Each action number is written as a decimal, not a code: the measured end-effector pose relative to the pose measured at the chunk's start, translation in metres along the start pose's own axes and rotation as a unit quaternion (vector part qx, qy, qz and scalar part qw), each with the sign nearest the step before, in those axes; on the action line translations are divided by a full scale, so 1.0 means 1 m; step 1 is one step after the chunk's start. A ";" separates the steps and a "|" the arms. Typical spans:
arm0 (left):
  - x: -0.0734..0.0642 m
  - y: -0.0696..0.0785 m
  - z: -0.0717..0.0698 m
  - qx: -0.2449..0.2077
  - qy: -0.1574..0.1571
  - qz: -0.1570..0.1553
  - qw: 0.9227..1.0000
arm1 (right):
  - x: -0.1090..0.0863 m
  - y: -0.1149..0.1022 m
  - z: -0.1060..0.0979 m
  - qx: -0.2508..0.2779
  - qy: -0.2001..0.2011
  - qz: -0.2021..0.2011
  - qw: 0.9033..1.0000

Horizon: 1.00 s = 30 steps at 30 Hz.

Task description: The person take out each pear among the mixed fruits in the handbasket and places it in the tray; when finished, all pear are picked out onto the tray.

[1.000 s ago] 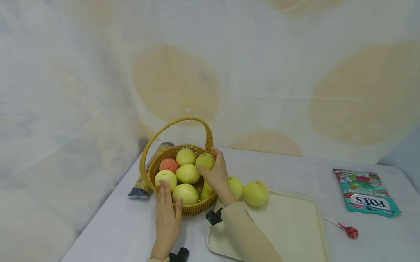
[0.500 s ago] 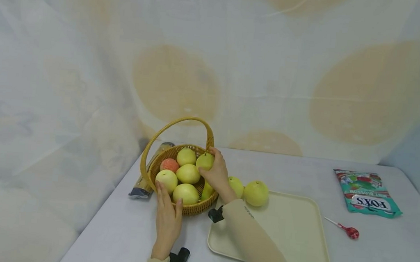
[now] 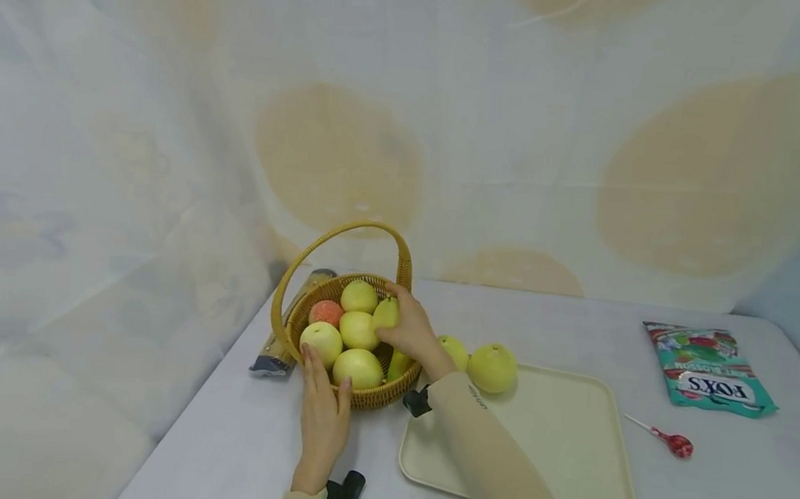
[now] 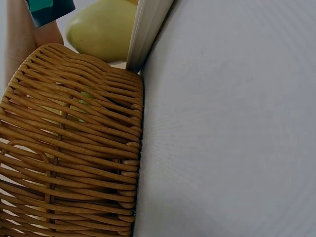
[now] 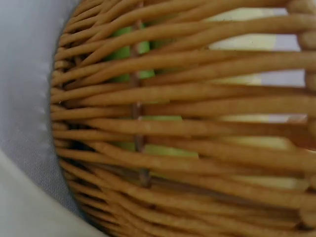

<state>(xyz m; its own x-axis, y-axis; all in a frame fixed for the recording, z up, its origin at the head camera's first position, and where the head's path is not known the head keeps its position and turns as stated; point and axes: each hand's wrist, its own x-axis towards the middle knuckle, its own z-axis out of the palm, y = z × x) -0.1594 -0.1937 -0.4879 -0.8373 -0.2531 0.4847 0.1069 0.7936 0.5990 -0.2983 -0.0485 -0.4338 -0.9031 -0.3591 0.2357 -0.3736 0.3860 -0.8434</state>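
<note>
A wicker basket (image 3: 377,396) with a tall arched handle holds several yellow-green fruits and one red, peach-like fruit (image 3: 325,312). Inside its right side, my right hand (image 3: 413,333) holds a yellow-green pear (image 3: 385,315) between thumb and fingers. My left hand (image 3: 323,424) lies with fairly straight fingers against the basket's front left rim, fingertips at a pale round fruit (image 3: 322,343). Only the basket's woven wall (image 4: 74,148) fills most of the left wrist view. In the right wrist view the weave (image 5: 197,108) hides most of the fruit behind it.
Right of the basket, two yellow-green fruits (image 3: 492,368) sit at the back left corner of a cream tray (image 3: 560,450). Farther right lie a red lollipop (image 3: 677,444) and a teal FOX'S candy bag (image 3: 711,372). A long packet (image 3: 273,363) lies behind the basket's left side.
The pear in my right hand has tilted, and the hand has turned slightly with it. My left hand stays at the rim. The whole head view has shifted a little.
</note>
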 end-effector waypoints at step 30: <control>0.000 0.003 -0.003 -0.005 -0.011 0.000 1.000 | -0.023 -0.005 -0.009 0.143 0.088 0.057 0.984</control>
<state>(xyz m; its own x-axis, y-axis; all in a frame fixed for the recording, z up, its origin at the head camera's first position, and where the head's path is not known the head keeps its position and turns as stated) -0.1571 -0.1932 -0.4846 -0.8489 -0.2416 0.4702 0.1116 0.7875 0.6062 -0.2773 -0.0344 -0.4310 -0.9675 -0.1650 0.1914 -0.2167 0.1517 -0.9644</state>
